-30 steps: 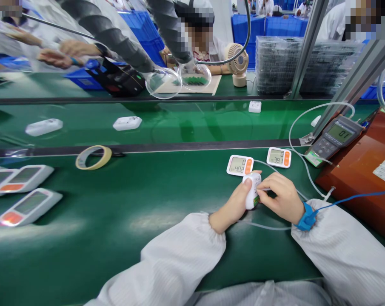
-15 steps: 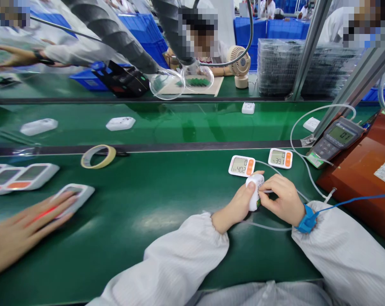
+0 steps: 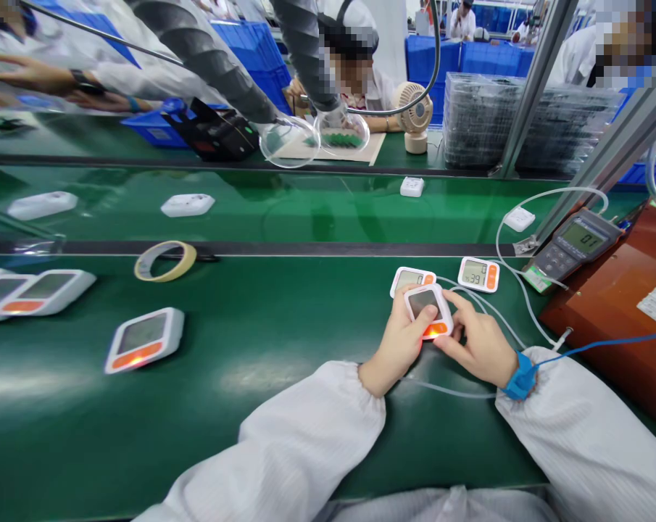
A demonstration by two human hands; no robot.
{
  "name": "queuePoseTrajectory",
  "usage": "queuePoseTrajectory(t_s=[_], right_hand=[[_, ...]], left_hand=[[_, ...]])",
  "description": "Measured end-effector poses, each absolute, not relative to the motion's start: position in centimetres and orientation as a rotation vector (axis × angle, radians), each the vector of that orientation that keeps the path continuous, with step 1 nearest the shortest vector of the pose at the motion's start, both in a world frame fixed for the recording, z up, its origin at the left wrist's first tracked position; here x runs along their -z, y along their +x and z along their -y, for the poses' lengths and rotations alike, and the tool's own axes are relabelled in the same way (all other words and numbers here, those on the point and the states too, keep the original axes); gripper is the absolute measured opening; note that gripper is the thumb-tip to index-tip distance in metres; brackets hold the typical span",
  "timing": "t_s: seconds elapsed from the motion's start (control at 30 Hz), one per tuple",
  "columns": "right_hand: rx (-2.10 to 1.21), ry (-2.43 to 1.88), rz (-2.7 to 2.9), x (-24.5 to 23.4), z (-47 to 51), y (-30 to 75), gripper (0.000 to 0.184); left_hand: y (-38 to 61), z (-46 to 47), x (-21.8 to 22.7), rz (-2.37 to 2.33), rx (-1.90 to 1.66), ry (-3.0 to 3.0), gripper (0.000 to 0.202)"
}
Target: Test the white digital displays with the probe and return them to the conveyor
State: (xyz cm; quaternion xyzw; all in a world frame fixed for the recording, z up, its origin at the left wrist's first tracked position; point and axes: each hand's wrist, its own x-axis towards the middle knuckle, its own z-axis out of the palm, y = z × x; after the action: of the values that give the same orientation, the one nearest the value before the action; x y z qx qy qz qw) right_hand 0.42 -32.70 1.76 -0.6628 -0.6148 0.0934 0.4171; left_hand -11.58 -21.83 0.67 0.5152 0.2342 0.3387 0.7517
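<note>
My left hand (image 3: 396, 341) grips a small white blood pressure monitor (image 3: 424, 299), its thumb lying across the front. The dark screen faces up and the orange button strip glows red. At the monitor's right edge, my right hand (image 3: 483, 337) has its thumb and bent fingers against the casing; a blue band circles that wrist. Partly covered behind my left hand lies a second monitor (image 3: 409, 276) with a lit display. A third monitor (image 3: 478, 274), reading 391, rests to the right. Thin clear tubing (image 3: 504, 325) runs beside my right hand.
A lit monitor (image 3: 146, 337) lies alone on the left, near several others (image 3: 45, 286) and a tape roll (image 3: 165, 262). At right are a handheld meter (image 3: 583, 239) and a brown box (image 3: 604, 297). White units sit on the green conveyor (image 3: 306, 210); co-workers sit beyond.
The monitor in my hands has turned from edge-on to screen up, and its buttons now glow. A co-worker's hand has left the monitor at the left, which now lies farther right.
</note>
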Motion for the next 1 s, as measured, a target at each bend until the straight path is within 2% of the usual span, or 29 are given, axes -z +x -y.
queuePoseTrajectory(t_s=[0.03,0.1,0.23,0.37,1.0], right_hand=[[-0.298,-1.717,1.559,-1.6,32.7,0.4,0.061],[-0.315,-1.800,1.522,-1.4,32.6,0.6,0.065],[-0.290,-1.789,1.385,-1.4,32.4,1.2,0.054],[-0.312,-1.716,1.355,-1.3,32.4,1.3,0.052],[-0.376,-1.741,1.342,-1.3,32.4,1.4,0.049]], left_hand=[[-11.6,21.7,-0.7,-0.513,-0.722,1.150,0.050],[-11.8,21.5,-0.6,-0.477,-0.630,1.167,0.051],[-12.3,21.1,-0.8,-0.350,-0.365,1.204,0.076],[-12.6,20.9,-1.2,-0.271,-0.318,1.197,0.094],[-12.2,21.0,-1.4,-0.313,-0.322,1.226,0.092]])
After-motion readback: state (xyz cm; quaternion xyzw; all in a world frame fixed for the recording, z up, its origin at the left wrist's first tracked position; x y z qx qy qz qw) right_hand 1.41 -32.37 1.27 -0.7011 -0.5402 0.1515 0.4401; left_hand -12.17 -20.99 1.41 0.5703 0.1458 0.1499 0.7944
